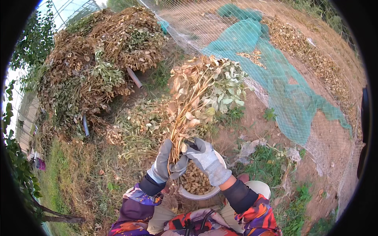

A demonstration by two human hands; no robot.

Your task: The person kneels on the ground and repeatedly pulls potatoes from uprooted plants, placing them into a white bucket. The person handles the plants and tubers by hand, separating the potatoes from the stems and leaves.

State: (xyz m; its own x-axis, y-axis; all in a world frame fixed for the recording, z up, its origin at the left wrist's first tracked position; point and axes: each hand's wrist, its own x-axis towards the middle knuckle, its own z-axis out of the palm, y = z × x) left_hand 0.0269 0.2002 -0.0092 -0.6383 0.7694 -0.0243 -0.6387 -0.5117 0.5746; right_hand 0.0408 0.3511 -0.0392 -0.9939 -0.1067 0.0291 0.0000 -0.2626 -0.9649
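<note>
My left hand (pixel 164 161), in a grey-palmed work glove, is closed around the lower stems of a bunch of dried peanut plants (pixel 189 109). The bunch stands upright before me, its brown and pale green leaves fanning out at the top. From the other side, my right hand (pixel 206 160), gloved alike, has its fingers curled against the base of the same stems. What lies between those fingertips is partly hidden. Just below both hands sits a white bowl (pixel 198 197) holding many unshelled peanuts (pixel 195 180); the right hand covers part of its rim.
A large heap of peanut plants (pixel 100 65) rises at the left, with a metal pipe (pixel 135 78) jutting out. More cut plants (pixel 144 124) lie ahead on the ground. White mesh netting (pixel 324 153) and green netting (pixel 283 79) spread at the right. A tree branch (pixel 63 219) reaches in lower left.
</note>
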